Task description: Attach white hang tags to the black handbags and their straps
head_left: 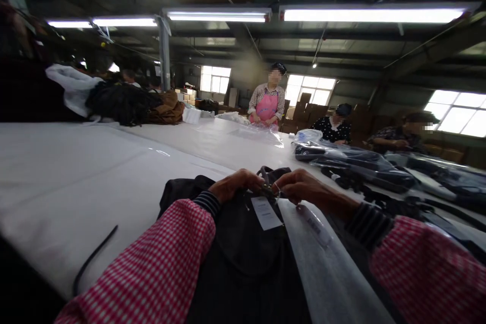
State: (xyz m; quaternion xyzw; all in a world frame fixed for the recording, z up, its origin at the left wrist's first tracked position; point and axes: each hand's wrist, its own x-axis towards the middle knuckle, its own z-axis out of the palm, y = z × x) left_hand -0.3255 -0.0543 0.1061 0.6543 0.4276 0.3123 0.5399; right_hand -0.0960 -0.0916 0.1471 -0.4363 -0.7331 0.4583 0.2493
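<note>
A black fabric bag (243, 248) lies in front of me, a loop handle (267, 172) standing up at its top. My left hand (241, 184) is closed on the bag's top edge beside small brass-coloured metal parts. Close by on the right, my right hand (299, 186) pinches a thin white tag string (278, 191) at the same spot. Below the fingers hangs a white paper tag (267, 213). A whitish translucent sheet (330, 263) runs down the bag's right side, with a small clear packet (315, 225) on it. The fingertips partly hide what they grip.
The white table (76, 172) stretches ahead and left, with a black cord (96, 255) on it. Plastic-wrapped dark goods (353, 162) lie on the right. Black and brown bundles (167, 108) are at the back left. A person in a pink apron (267, 104) stands across; others work at right.
</note>
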